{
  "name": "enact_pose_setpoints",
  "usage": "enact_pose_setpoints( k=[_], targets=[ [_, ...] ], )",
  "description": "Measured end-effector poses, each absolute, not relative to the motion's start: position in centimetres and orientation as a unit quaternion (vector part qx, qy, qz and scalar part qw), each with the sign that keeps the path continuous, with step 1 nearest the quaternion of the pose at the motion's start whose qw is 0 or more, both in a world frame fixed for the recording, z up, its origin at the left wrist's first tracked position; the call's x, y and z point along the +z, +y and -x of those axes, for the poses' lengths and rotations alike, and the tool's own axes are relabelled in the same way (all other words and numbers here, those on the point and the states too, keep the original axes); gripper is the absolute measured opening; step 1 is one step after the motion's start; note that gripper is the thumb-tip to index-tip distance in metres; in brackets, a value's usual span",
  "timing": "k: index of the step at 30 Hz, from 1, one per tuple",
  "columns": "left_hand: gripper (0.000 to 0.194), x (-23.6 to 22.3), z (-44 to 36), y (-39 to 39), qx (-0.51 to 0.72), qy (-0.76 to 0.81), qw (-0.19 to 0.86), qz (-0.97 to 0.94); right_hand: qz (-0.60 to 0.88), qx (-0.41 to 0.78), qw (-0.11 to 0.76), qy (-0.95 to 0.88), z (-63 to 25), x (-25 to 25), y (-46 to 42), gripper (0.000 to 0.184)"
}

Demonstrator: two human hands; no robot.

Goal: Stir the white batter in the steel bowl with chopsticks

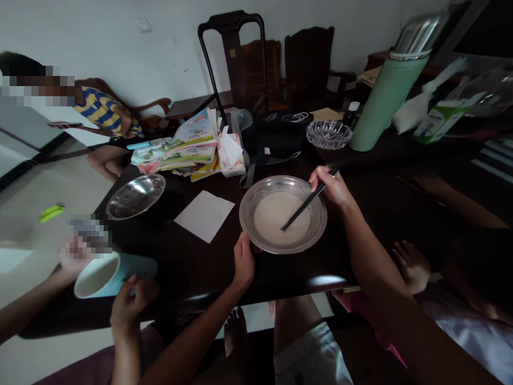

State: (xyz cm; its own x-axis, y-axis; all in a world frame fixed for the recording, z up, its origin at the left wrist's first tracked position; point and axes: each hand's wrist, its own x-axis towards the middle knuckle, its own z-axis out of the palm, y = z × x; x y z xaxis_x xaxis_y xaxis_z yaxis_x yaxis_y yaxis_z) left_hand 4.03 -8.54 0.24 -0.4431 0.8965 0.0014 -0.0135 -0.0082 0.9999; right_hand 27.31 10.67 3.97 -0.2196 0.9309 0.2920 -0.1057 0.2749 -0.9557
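Observation:
A wide metal bowl (246, 216) stands near the table's front edge, holding a pale, milky liquid (272, 219). My left hand (243, 260) grips the bowl's rim at its near left side, the fingers partly hidden under it. Above the bowl's right side, my right hand (331, 184) is closed around dark chopsticks (306, 206). They slant down to the left, and their tips dip into the liquid. A white sheet of paper (204, 215) lies flat on the table left of the bowl.
An empty metal bowl (136, 197) sits further left. A person at left holds a light blue mug (134, 272); another person's hand (412, 266) rests at right. Behind are stacked books (192, 141), a glass ashtray (329, 135), a green thermos (387, 99) and a dark bag (272, 139).

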Motion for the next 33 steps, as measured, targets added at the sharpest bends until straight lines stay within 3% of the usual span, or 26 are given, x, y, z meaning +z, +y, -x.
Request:
enact_pose_setpoints(
  k=[2,8,13,19,24,30,33],
  targets=[
    [0.055,0.4,-4.1,-8.5,0.606,0.596,0.374,-0.372,0.349,0.494,0.498,-0.621,-27.2,3.8,10.7,0.047],
    [0.055,0.4,-4.1,-8.6,0.604,0.596,0.37,-0.378,0.372,0.433,0.603,-0.557,-27.9,4.0,11.1,0.051],
    [0.054,-0.2,-3.9,-8.6,0.612,0.589,0.373,-0.373,0.347,0.487,0.521,-0.608,-27.2,3.9,10.7,0.045],
    [0.054,-0.4,-3.9,-8.6,0.611,0.589,0.381,-0.367,0.371,0.425,0.622,-0.543,-28.0,4.1,11.1,0.054],
    [0.056,0.2,-4.0,-8.7,0.61,0.594,0.378,-0.364,0.343,0.486,0.522,-0.611,-27.0,3.8,10.8,0.048],
    [0.056,0.4,-4.1,-8.7,0.61,0.591,0.378,-0.368,0.387,0.42,0.627,-0.529,-27.6,3.8,11.4,0.055],
    [0.055,0.3,-4.0,-8.6,0.609,0.591,0.378,-0.37,0.362,0.462,0.585,-0.561,-27.4,3.9,11.1,0.054]
  ],
)
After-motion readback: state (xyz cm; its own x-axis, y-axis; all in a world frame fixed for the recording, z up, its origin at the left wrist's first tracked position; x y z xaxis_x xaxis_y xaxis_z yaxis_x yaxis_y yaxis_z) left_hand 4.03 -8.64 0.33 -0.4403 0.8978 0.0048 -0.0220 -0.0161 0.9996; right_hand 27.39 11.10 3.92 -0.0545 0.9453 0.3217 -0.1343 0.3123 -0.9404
